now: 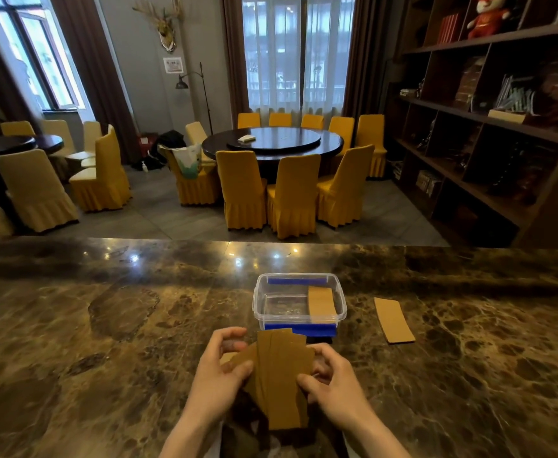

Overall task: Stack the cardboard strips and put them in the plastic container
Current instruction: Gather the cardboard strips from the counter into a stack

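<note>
Marble counter (105, 325), lower frame. Your left hand (219, 375) and right hand (333, 381) clamp fanned cardboard strips (284, 375) for squaring edges. Plastic container (299, 304) just above, one strip inside; spare strip (394, 320) right.

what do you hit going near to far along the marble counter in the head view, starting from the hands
Both hands, left hand and right hand, holding the fanned cardboard strips → clear plastic container with one strip inside → far edge of the counter.

glossy marble counter (105, 325), matt cardboard strips (284, 375)
</note>
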